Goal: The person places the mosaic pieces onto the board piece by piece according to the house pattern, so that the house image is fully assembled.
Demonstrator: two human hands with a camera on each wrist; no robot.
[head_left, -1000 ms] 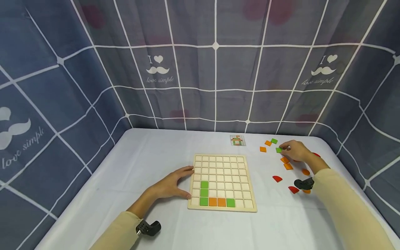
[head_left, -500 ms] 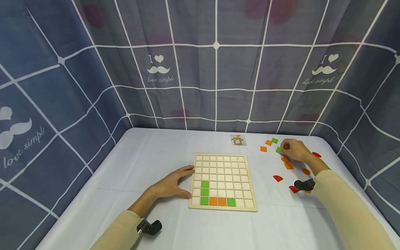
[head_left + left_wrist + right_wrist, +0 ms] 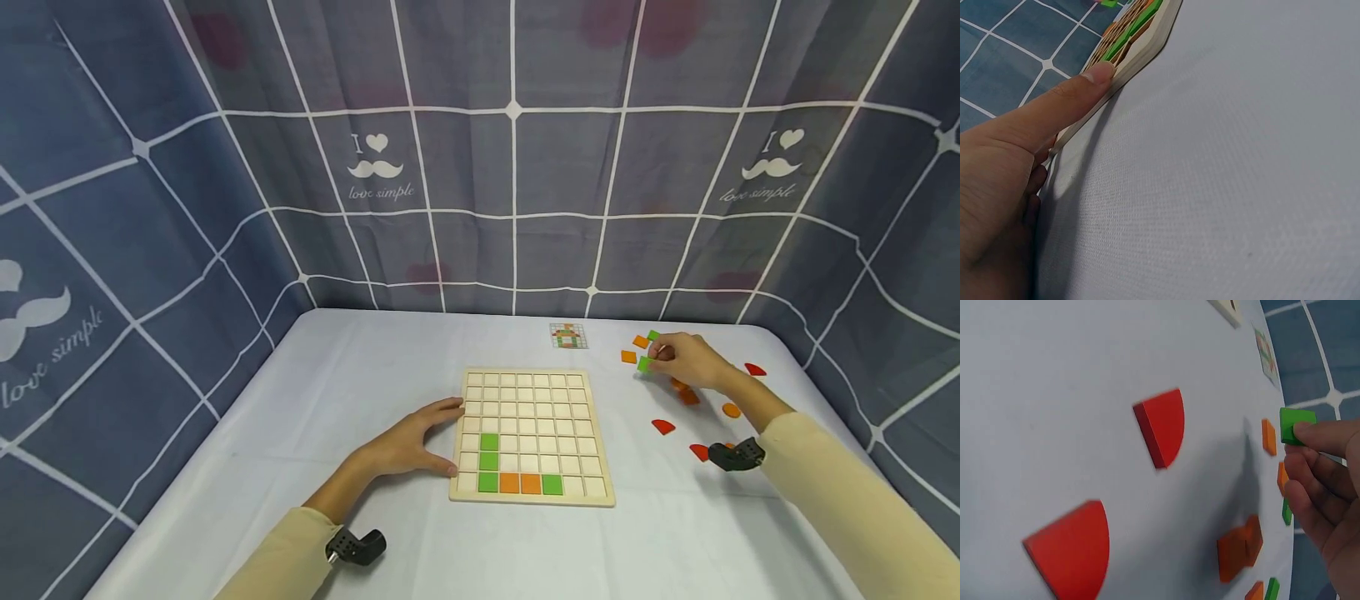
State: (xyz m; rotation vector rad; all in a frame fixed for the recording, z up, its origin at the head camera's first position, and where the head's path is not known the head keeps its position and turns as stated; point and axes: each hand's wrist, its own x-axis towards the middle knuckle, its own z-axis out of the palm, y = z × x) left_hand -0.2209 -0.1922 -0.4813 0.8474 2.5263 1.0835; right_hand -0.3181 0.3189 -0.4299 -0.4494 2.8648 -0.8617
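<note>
A wooden grid board (image 3: 517, 417) lies in the middle of the white table. Near its lower left are green squares (image 3: 488, 461) in a column, with orange squares (image 3: 520, 483) and another green one along the bottom row. My left hand (image 3: 405, 439) rests at the board's left edge, thumb and fingers spread and touching the rim; in the left wrist view the thumb (image 3: 1066, 103) lies on that rim. To the right of the board, my right hand (image 3: 690, 361) pinches a green square tile (image 3: 1296, 425) between thumb and fingers, lifted off the cloth.
Loose orange tiles (image 3: 628, 357) lie near the right hand, with a green tile (image 3: 654, 335) behind them. Red quarter-circle pieces (image 3: 663, 427) and an orange disc (image 3: 731, 410) are scattered at right. A small pattern card (image 3: 569, 336) lies behind the board. Gridded curtains (image 3: 555, 250) surround the table.
My right hand has picked up the green tile from the cloth and moved left with it. The left hand stays at the board's edge.
</note>
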